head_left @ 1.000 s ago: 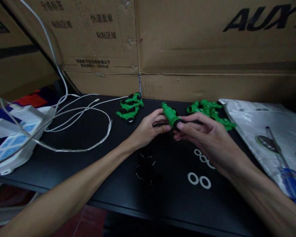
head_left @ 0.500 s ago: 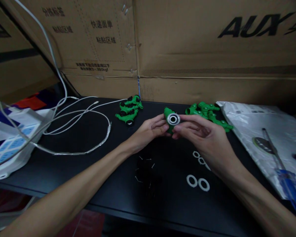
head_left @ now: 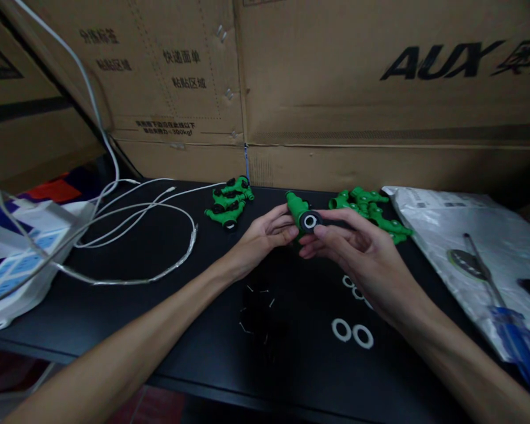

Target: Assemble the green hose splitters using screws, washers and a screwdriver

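A black flat desk (head_left: 168, 306) carries two heaps of green plastic fittings (head_left: 229, 200) (head_left: 371, 209) beyond the fingers, white flat rings (head_left: 352, 333) and small dark parts (head_left: 258, 315) nearer than them, looped white cables (head_left: 136, 235) left, and a crinkled plastic bag (head_left: 463, 241) right.

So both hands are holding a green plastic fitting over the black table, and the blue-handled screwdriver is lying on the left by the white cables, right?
Not quite. The head view shows the blue-handled screwdriver lying on the right, on the plastic sheet, not by the white cables. The rest holds: left hand and right hand both hold the green plastic fitting over the black table.
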`<state>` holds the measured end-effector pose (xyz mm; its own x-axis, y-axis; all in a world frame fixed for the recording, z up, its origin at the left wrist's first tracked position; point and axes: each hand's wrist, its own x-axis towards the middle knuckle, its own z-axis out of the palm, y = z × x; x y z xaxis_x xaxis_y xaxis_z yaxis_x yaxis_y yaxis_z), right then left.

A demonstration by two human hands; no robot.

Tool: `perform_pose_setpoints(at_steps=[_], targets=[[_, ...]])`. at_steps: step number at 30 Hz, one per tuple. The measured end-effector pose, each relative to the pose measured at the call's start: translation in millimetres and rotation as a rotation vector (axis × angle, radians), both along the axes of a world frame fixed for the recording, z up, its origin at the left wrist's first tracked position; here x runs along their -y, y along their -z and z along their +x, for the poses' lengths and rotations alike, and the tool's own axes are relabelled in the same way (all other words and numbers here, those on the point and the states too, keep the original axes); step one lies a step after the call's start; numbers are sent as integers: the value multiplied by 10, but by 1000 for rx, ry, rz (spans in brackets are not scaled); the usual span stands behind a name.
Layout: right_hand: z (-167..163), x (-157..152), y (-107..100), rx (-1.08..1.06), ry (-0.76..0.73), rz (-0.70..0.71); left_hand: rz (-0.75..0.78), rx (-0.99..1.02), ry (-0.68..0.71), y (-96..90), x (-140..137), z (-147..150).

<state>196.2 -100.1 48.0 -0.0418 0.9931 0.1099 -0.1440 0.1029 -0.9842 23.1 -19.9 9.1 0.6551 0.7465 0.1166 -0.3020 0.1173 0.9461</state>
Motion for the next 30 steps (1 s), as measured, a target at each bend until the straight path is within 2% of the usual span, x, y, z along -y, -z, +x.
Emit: perform_pose_setpoints(at_steps=[7,11,15,18,23,30], targets=[[-23,20,-16,-12,46,-3,4,77,-45,-4,3,15],[-53,28,-15,-104,57,-69,-18,126,-95,-40,33,19],[-71,30,-3,-146,21,-125,-79,110,-79,-110,82,-9],[-73,29,14,-156,7,-114,-134,123,-83,-147,98,-18],[-64,14,48,-181,15,-103,-163,114,-192,-145,93,32],[-48,12,72,-182,38,-85,-159,141,-194,-141,105,48]])
